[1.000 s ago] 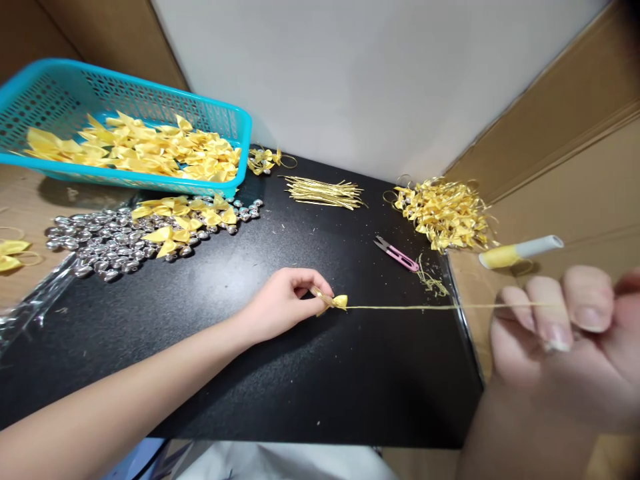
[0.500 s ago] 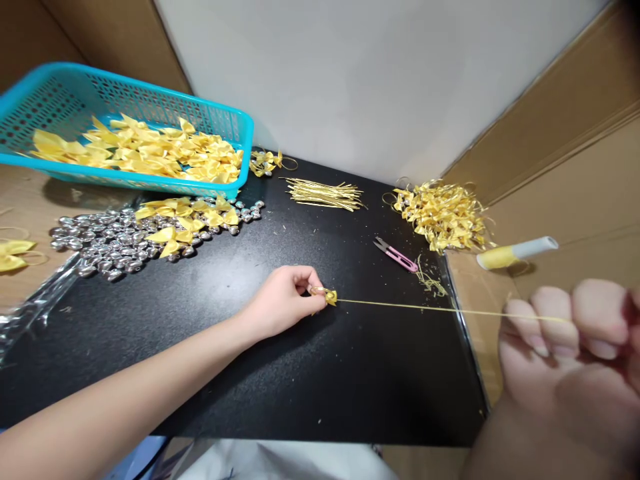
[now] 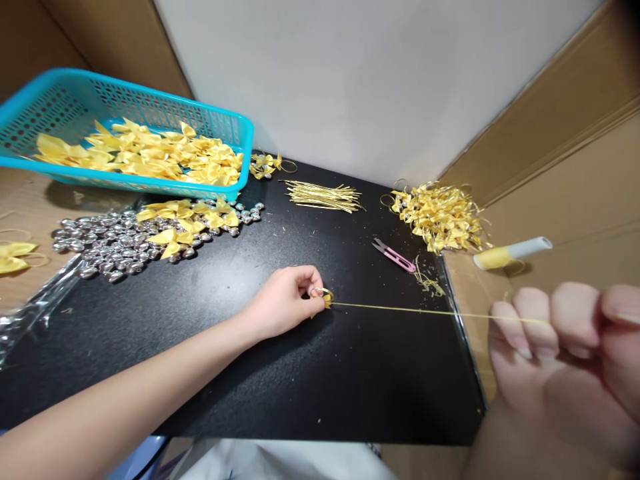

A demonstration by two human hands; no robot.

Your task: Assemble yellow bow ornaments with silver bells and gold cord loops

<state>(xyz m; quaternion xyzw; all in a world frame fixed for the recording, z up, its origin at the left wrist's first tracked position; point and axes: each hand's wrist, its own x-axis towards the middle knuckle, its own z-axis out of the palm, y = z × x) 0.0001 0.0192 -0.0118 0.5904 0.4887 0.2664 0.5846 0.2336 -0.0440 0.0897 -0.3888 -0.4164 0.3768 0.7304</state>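
My left hand [image 3: 290, 300] pinches a small yellow bow [image 3: 327, 301] with a gold loop, low over the middle of the black table [image 3: 380, 373]. From the bow a thin yellow cord [image 3: 400, 308] runs taut to the right. Its other end goes into my right hand [image 3: 560, 353], whose fingers are curled round it near the right edge of the view. A pair of pink thread snips [image 3: 395, 255] lies beyond the cord, beside some cord scraps [image 3: 429, 280].
A turquoise basket [image 3: 150, 180] of yellow bows stands at the back left. Silver beads [image 3: 110, 243] with bows on them lie before it. Gold strips [image 3: 324, 195], a heap of finished bows [image 3: 443, 217] and a cord-wound tube [image 3: 513, 253] are farther right.
My right hand has shifted slightly to the left. The cord stays stretched between my hands, and the bow has turned or slipped a little at my left fingertips.
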